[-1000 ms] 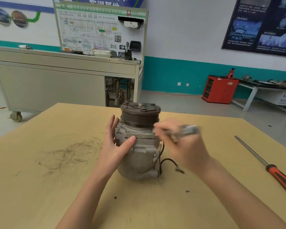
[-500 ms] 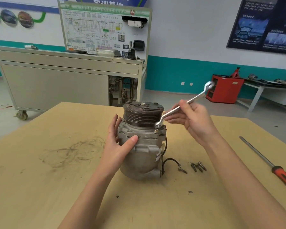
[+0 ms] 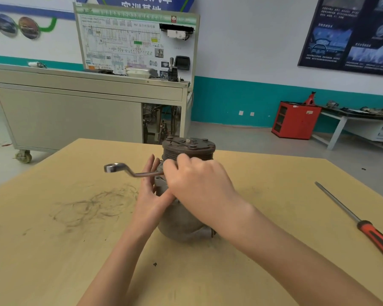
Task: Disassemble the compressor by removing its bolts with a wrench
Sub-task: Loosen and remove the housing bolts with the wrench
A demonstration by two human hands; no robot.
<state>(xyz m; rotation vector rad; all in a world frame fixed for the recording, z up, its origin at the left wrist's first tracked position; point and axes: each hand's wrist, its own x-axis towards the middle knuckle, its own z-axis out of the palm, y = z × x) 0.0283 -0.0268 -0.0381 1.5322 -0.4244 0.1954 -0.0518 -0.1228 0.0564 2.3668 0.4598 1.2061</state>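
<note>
Right-hand grip [image 3: 199, 184] holds wrench [image 3: 146, 174], hiding its working end at compressor [image 3: 181, 221].

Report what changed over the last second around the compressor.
The right hand swung the wrench round: its free end pointed up and right, now it points left, past the left hand. The right arm now hides the loose bolts seen earlier. The left hand stayed flat against the compressor, which stands upright in place; the screwdriver has not moved.

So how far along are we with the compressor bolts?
Done: cannot tell; no removed bolts show. In hand: right hand holds the wrench under the pulley, left hand steadies the compressor. Left: it looks whole, pulley on, so bolts likely remain.
</note>
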